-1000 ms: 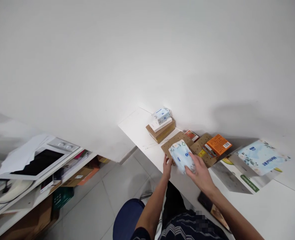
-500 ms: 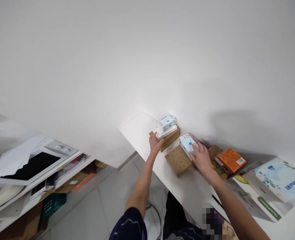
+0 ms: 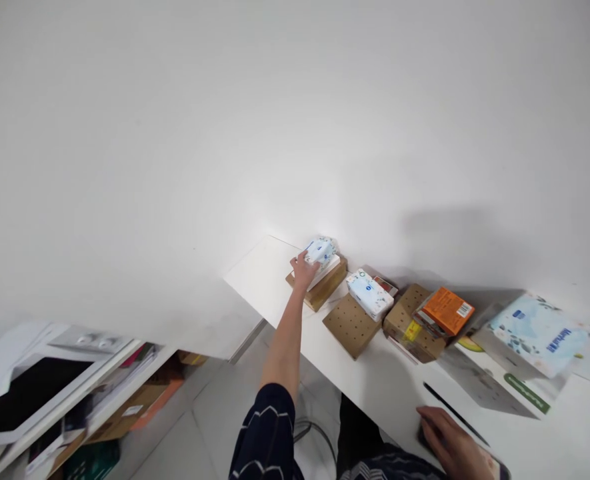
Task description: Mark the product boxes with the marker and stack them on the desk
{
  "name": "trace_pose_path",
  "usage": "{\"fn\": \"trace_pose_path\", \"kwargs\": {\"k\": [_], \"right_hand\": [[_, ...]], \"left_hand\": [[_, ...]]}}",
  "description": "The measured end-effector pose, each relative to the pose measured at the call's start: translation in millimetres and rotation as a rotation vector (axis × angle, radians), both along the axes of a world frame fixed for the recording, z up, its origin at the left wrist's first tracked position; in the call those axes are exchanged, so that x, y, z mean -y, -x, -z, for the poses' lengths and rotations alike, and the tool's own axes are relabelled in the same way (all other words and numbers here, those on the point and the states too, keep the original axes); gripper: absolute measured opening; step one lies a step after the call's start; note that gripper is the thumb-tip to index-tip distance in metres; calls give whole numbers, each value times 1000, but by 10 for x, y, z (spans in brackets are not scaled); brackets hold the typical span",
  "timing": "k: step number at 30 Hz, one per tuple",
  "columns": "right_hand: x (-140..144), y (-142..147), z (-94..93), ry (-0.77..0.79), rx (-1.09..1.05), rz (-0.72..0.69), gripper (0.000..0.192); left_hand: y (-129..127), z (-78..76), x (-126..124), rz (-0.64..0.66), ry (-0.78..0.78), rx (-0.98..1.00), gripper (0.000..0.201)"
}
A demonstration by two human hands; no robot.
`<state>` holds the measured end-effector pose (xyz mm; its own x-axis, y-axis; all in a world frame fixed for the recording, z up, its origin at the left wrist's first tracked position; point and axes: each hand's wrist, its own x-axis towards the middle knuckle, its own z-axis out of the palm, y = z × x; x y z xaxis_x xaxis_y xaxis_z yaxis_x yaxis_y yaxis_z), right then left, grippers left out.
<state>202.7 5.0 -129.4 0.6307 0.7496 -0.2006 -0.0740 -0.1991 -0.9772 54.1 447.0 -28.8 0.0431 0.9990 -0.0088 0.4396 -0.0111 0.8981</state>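
I see the L hand [image 3: 302,272] stretched out over the desk [image 3: 269,267], fingers [image 3: 309,261] curled round the near end of a small tissue pack [image 3: 320,251]. That pack sits on a white box [image 3: 331,270], which sits on a brown box [image 3: 325,288]; whole stack is at the far L end of the desk, up against the wall. Can't tell how firm the grip is, but fingers are touching the pack and partly closed on it.

Just R of the stack: a pegboard [image 3: 351,327] lying flat w/ a 2nd tissue pack [image 3: 369,295] resting on its far edge, nobody touching it. A small red box [image 3: 385,286] is behind that pack. Further R of the stack, a carton [image 3: 409,323] w/ an orange box [image 3: 448,311] on top. Well R of the stack, a big tissue pack [image 3: 539,333] lies on printed sheets [image 3: 495,383].

R hand [image 3: 449,443] is at the near desk edge, well away from the stack, lying flat on a dark thing I can't make out; fingers loosely spread, holding nothing that I can see. A black pen [image 3: 455,413] lies just beyond it.
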Motion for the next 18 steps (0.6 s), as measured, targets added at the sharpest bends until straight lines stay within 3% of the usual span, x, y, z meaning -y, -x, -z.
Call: {"fn": "trace_pose_path", "kwargs": {"k": [2,5,10,14,18], "right_hand": [[-40,-19,-77,90,128,-128,24],[-131,-77,-223,59,209,-251,21],[-363,-166,-531,-4,246,-336,33],[-598,-74,-799,-168,209,-396,54],[-612,168,-772,-200,-102,-519,64]], "left_hand": [[109,-47,218,-72,38,90,65],[393,-125,691,-119,136,268,61],[849,-205,1805,-86,351,536,57],[903,-201,2712,-68,509,648,65],[824,-186,3415,-51,550,700,74]]}}
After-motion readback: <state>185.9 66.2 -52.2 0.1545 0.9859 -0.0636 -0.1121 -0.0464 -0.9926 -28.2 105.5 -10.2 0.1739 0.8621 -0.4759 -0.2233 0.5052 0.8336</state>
